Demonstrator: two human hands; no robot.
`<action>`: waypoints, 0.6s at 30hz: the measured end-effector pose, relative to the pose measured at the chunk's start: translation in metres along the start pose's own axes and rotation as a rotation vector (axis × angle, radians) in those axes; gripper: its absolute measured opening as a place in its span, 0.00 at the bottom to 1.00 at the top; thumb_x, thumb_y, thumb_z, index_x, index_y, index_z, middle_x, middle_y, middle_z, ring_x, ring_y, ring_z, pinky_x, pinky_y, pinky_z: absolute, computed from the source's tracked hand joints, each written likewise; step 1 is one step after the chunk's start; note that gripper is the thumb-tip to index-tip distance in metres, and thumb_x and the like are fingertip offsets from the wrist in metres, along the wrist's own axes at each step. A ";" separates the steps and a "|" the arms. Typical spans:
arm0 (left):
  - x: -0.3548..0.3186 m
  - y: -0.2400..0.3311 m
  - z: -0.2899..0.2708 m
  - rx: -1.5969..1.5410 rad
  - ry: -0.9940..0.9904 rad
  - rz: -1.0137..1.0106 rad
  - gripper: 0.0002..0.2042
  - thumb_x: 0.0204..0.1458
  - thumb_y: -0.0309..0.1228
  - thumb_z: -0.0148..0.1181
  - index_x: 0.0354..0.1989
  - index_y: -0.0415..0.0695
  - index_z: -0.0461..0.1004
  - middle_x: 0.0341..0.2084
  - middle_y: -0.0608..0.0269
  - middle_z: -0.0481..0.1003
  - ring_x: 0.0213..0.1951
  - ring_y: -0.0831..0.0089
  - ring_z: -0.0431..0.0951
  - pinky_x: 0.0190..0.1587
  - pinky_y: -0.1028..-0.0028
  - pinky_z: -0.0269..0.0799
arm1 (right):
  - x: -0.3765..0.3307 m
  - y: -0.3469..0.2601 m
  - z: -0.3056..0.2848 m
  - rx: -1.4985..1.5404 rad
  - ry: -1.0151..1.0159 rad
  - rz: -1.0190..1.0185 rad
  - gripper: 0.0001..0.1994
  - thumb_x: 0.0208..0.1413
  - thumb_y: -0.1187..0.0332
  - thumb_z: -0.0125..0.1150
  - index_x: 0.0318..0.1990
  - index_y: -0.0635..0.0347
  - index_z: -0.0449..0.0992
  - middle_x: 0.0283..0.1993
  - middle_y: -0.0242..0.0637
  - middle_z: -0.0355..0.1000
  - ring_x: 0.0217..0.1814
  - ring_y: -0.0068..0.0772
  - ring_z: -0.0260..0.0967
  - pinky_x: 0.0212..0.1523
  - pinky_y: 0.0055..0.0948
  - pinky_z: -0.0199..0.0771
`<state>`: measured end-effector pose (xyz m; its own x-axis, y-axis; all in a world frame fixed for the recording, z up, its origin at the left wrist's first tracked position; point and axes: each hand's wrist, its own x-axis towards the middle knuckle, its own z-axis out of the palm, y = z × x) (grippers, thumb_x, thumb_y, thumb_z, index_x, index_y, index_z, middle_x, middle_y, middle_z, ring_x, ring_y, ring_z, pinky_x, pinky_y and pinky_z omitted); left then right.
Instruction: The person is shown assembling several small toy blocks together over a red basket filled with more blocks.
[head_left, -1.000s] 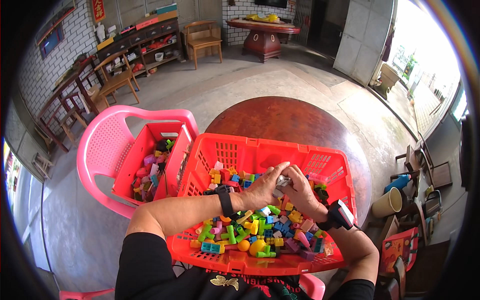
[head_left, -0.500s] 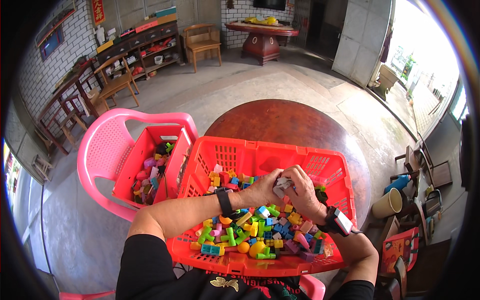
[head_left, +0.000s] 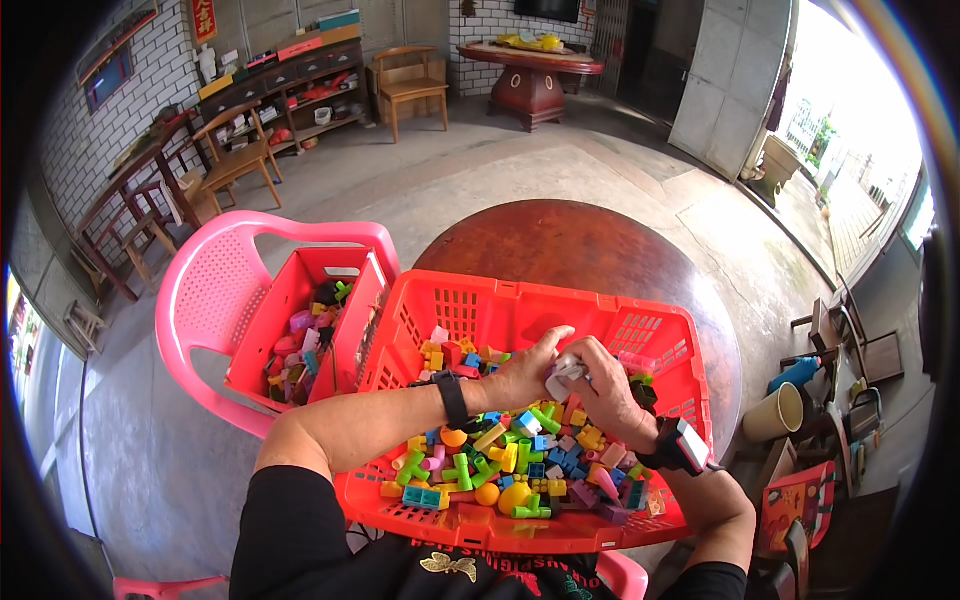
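Note:
Above a large red plastic basket (head_left: 430, 520), both of my hands meet around a small crumpled greyish-white cloth (head_left: 567, 374). My right hand (head_left: 607, 392) is closed on the cloth, its fingers curled over the top. From the other side my left hand (head_left: 522, 380) grips it, with the thumb lifted and the other fingers partly hidden. Whether a small toy is wrapped inside the cloth cannot be seen. Below lie many toy building blocks (head_left: 508, 455) in yellow, green, blue, pink and orange, along with a yellow ball (head_left: 487, 494).
The basket rests on a round brown wooden table (head_left: 540, 235). At its left, a pink plastic chair (head_left: 205, 290) bears a red box (head_left: 262, 345) of mixed toys. A cream bucket (head_left: 775, 412) and wooden stools stand at the right. Wooden chairs (head_left: 410, 88) line the back.
My left thumb has lifted away from the cloth, and both hands have shifted slightly around it. The view has moved a little; the basket and blocks stay as they were.

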<state>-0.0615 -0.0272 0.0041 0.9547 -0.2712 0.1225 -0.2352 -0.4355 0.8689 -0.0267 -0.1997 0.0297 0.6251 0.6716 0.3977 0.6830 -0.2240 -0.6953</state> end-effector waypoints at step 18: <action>0.001 0.002 0.000 -0.303 -0.116 0.027 0.30 0.39 0.21 0.66 0.52 0.43 0.58 0.43 0.62 0.69 0.46 0.75 0.70 0.48 0.72 0.68 | 0.003 -0.008 -0.003 -0.044 0.019 -0.154 0.13 0.41 0.82 0.53 0.38 0.63 0.68 0.33 0.43 0.66 0.35 0.48 0.68 0.35 0.35 0.70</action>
<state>-0.0607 -0.0283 0.0061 0.9175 -0.3831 0.1070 -0.1785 -0.1562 0.9715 -0.0292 -0.1977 0.0381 0.5184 0.6873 0.5088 0.7869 -0.1506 -0.5984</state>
